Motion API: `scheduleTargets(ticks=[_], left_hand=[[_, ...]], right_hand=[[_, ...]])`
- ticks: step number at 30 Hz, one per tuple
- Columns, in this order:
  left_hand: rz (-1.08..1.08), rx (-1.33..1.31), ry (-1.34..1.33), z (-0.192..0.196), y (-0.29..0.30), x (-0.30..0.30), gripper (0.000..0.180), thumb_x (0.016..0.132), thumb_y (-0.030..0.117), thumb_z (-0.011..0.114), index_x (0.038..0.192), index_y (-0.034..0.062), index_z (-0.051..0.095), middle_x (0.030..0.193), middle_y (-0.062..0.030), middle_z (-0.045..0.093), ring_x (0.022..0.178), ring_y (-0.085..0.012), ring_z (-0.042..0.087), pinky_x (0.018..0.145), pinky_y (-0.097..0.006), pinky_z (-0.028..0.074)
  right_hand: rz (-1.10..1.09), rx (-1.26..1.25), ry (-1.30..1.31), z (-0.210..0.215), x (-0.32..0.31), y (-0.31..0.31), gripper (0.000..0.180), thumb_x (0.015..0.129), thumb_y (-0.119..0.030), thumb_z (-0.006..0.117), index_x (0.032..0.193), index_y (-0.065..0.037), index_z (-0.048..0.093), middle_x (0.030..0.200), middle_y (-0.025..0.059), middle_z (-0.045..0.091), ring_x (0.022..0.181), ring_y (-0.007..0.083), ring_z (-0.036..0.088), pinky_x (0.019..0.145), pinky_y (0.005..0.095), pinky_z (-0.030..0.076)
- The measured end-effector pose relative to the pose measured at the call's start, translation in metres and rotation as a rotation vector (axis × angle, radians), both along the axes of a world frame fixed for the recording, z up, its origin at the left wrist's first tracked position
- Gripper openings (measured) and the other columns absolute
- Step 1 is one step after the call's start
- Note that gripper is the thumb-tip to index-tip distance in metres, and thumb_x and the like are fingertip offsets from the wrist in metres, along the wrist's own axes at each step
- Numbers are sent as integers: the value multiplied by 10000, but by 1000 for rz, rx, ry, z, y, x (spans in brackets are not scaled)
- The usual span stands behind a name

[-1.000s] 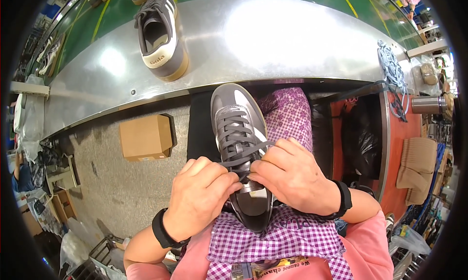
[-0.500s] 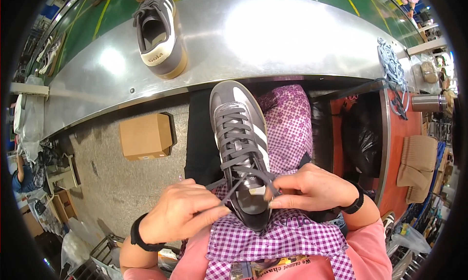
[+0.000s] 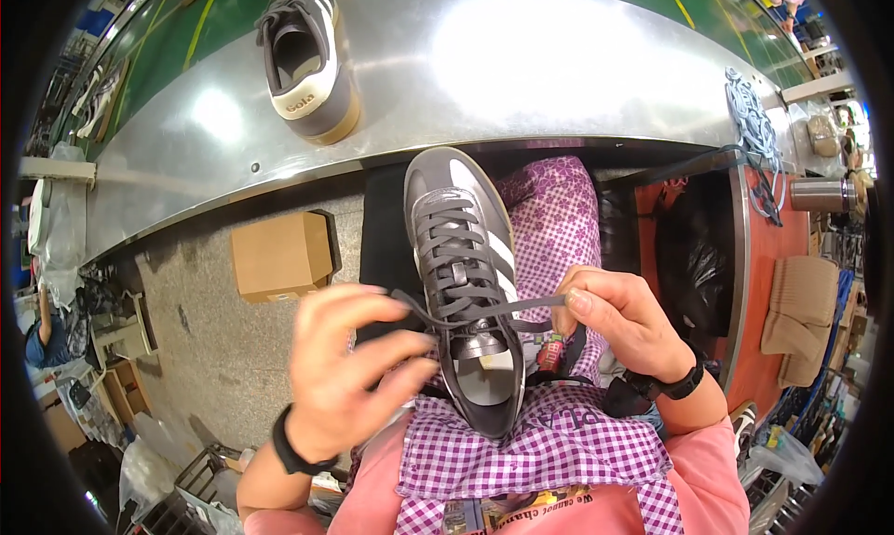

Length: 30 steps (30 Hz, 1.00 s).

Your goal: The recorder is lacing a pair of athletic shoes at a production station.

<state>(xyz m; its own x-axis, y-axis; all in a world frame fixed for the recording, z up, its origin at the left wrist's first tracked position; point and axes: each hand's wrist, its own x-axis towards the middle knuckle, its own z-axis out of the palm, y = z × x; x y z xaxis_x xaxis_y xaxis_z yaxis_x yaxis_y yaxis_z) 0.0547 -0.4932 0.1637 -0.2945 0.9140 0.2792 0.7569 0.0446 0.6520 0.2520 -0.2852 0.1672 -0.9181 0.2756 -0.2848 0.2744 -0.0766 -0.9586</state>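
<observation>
A steel bench point(image 3: 400, 97) arcs across twelve o'clock, bearing a second sneaker point(image 3: 326, 83) at eleven. Centrally, I see the grey sneaker point(image 3: 464, 242), toe toward twelve. The right hand point(image 3: 619, 323), at four, pinches its lace point(image 3: 521, 306); the left hand point(image 3: 343, 377), near seven, spreads blurred fingers.

A long grey-and-white leather-like shoe point(image 3: 456, 186) lies between the bare left hand point(image 3: 349, 372) and the bare right hand point(image 3: 626, 328). Beyond it, a long silver metal bench point(image 3: 400, 102) bears a second grey-and-white shoe point(image 3: 321, 102) leftward and tangled pale-blue cord laces point(image 3: 748, 116) rightward. A brown rectangular cardboard box point(image 3: 277, 256) sits left, below the bench.
</observation>
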Motion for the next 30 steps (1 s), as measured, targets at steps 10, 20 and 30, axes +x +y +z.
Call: scheduleTargets(ticks=[10,20,30], left_hand=[[-251,-34,-411,5,29,2,145,673,129,802,801,102,741,1188,-101,608,1266,-374,415,1038,-504,315],[-218,-12,-236,49,24,-15,220,693,42,704,908,76,679,1125,-103,589,1069,-286,540,891,-409,455],[-104,-15,244,-17,13,3,240,675,128,723,907,103,664,1047,-46,624,1082,-274,570,868,-408,448]], right_hand=[[-34,68,26,-3,-5,-4,241,1005,-180,485,1031,24,610,919,95,596,837,162,560,782,292,453],[244,373,315,0,-27,-24,124,810,-148,711,831,-28,685,950,82,637,1001,276,578,862,413,454],[169,612,211,7,-27,-29,131,839,-198,702,894,-85,665,747,45,577,591,161,593,514,280,471]])
